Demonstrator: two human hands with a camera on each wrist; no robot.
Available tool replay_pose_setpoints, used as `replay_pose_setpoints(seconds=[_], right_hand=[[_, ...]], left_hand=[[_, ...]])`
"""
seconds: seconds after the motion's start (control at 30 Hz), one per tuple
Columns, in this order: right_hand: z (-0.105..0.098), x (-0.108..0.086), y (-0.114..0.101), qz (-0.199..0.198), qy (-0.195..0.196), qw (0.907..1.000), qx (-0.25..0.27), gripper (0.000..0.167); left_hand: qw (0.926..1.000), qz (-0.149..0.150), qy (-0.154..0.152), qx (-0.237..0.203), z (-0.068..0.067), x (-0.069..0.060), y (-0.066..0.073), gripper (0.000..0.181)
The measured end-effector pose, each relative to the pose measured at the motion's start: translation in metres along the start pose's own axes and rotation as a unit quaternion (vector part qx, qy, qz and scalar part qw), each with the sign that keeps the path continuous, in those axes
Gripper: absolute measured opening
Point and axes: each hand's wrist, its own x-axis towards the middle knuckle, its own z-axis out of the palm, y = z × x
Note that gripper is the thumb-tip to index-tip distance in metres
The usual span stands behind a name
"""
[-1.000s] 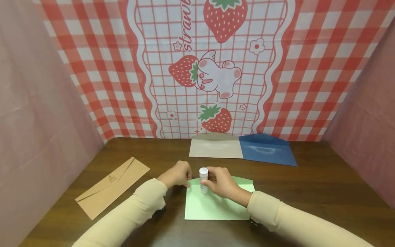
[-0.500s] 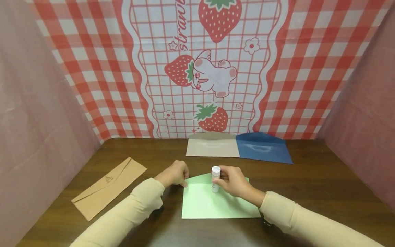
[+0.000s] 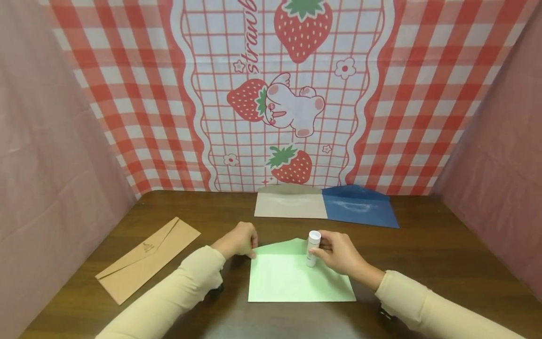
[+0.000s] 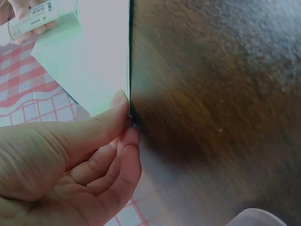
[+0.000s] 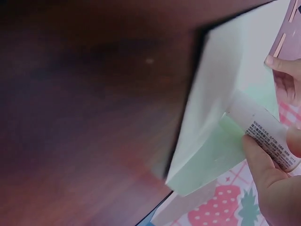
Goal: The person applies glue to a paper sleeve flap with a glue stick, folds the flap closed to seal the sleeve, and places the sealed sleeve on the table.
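A pale green envelope [image 3: 292, 282] lies on the table with its flap [image 3: 283, 246] unfolded away from the person. My left hand [image 3: 240, 241] pinches the envelope's left edge near the flap fold; in the left wrist view the thumb [image 4: 120, 100] lies on top of the paper. Upright in my right hand [image 3: 341, 253] is a white glue stick [image 3: 313, 249], gripped between thumb and fingers. Its lower end meets the envelope near the fold, right of the middle. The right wrist view shows printed text on the glue stick [image 5: 268, 132]; its tip against the paper is hard to make out.
A brown envelope [image 3: 148, 259] with its flap folded down lies at the left of the wooden table [image 3: 444, 263]. At the back, a beige envelope [image 3: 290, 207] and a blue envelope [image 3: 360, 209] lie with flaps unfolded, with whitish smears near their folds. A checked strawberry cloth [image 3: 292, 113] hangs behind.
My right hand has slid the glue stick rightward along the fold of the green envelope. My left hand stays at the envelope's left edge. The view has shifted slightly.
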Motion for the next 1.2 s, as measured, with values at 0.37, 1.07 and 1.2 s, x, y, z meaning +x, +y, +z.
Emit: replay_pose_setpoints(seconds=[0.37,1.07,1.2], right_hand=[[-0.017,-0.010,0.012,0.010,0.005,0.9999,0.005,0.031],[-0.038,0.001,0.002,-0.030,-0.043,0.9941,-0.095,0.017],[-0.025,0.012,-0.017,-0.034,-0.056,0.9949,-0.077,0.017]], left_hand=[[0.9999,-0.009,0.002,-0.006,0.000,0.000,-0.001,0.023],[0.9999,0.002,0.004,-0.016,0.001,-0.001,-0.001,0.023],[0.9999,0.002,0.007,-0.014,0.000,-0.002,-0.002,0.023]])
